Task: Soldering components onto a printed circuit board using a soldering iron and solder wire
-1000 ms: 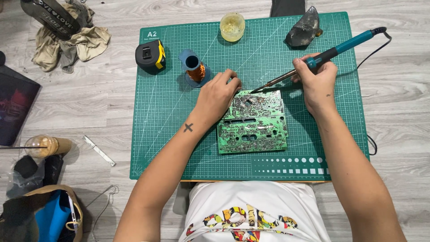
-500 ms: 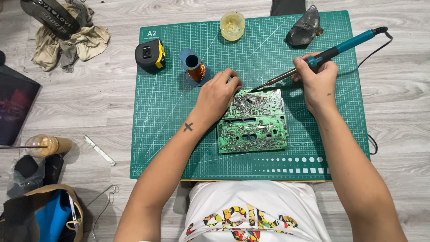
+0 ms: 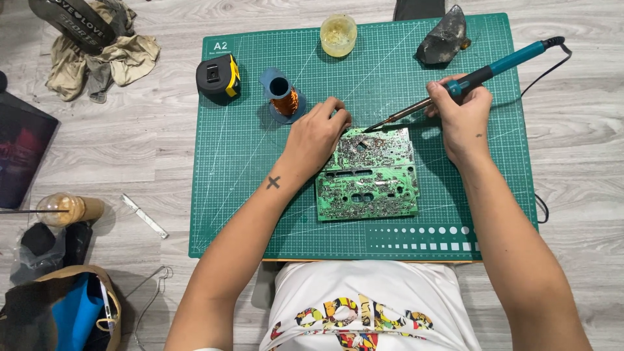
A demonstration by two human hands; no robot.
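- Closest to the camera: one green circuit board [image 3: 367, 175], solder side up, lying flat on the green cutting mat [image 3: 247, 195], roughly in the middle of it.
- Left hand [image 3: 315, 136] sits on the board's upper left corner, fingers curled down over the edge. They look pinched together, but can't tell if anything thin is between them.
- Right hand [image 3: 461, 110] is just off the board's upper right corner, wrapped tight around one soldering iron [image 3: 468, 78], pen-style. The teal handle sticks out up and to the right; the metal tip points left and lands at the board's top edge, right beside the left fingertips.
- Further up the mat: one spool of copper wire [image 3: 283, 97], one black-and-yellow tape measure [image 3: 218, 77], one small yellowish tub [image 3: 338, 34], one dark grey lump [image 3: 442, 39].
- Off the mat on the floor: a crumpled rag [image 3: 117, 62].
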